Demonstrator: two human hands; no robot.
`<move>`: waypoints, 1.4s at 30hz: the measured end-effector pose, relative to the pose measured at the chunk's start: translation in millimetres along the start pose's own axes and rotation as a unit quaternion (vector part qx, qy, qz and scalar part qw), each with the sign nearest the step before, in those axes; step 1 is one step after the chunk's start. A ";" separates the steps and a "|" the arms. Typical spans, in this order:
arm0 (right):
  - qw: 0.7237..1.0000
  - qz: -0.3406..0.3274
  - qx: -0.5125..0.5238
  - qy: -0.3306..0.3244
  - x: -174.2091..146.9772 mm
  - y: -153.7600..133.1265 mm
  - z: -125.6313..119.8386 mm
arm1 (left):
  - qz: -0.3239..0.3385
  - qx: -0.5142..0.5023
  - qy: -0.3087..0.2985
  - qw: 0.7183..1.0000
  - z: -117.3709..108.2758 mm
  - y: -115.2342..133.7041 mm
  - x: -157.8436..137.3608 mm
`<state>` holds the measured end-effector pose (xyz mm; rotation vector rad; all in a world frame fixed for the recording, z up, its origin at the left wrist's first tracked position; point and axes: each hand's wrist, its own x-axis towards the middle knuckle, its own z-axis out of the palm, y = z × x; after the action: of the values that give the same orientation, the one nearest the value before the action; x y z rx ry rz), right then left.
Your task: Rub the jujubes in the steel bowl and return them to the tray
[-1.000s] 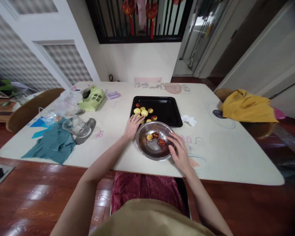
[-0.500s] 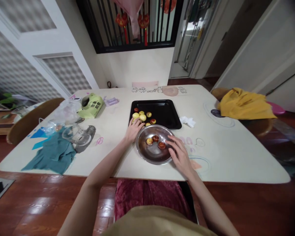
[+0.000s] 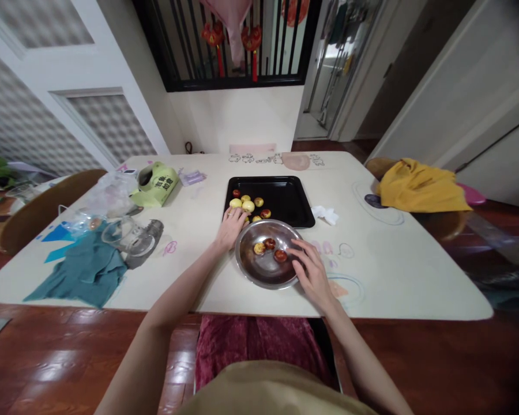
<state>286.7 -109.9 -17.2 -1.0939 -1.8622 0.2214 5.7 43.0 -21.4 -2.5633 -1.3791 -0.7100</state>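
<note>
A steel bowl [image 3: 268,280] stands near the table's front edge with three small round fruits inside, two red-brown and one mottled yellow; they look like fresh jujubes [image 3: 280,255]. My right hand [image 3: 312,271] is open at the bowl's right side, its spread fingers reaching over the rim. Behind the bowl lies a black baking tray [image 3: 285,199] with several yellow and red-brown fruits [image 3: 248,206] at its left. My left hand [image 3: 231,227] is over the tray's near left corner among these fruits, fingers apart and bent down, fingertips partly hidden.
White crumpled tissue [image 3: 325,215] lies right of the tray. On the left are a green paper box [image 3: 162,187], a clear container [image 3: 132,236], plastic bags [image 3: 112,196] and a teal cloth [image 3: 84,268]. A yellow cloth [image 3: 419,187] hangs over a chair at right.
The whole view has shifted slightly, so things appear a little further left. Both hands keep nearly the same places at the tray and bowl, and the bowl holds the same three fruits.
</note>
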 end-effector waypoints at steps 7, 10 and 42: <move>1.000 0.006 -0.001 0.001 0.0 -1.3 -0.5 | 0.028 -0.110 -0.031 0.993 -10.2 0.7 -11.3; 1.000 0.005 -0.001 0.002 0.0 -2.0 -0.7 | 0.031 -0.154 -0.022 0.987 -12.2 2.3 -16.7; 1.000 0.013 0.008 -0.011 0.5 -4.8 -1.3 | 0.135 -0.406 -0.011 0.904 -61.2 42.3 -23.4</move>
<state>284.9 -112.7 -13.5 -1.1096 -1.8636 0.2649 8.8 -19.4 25.3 -3.2699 -0.7743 -1.4392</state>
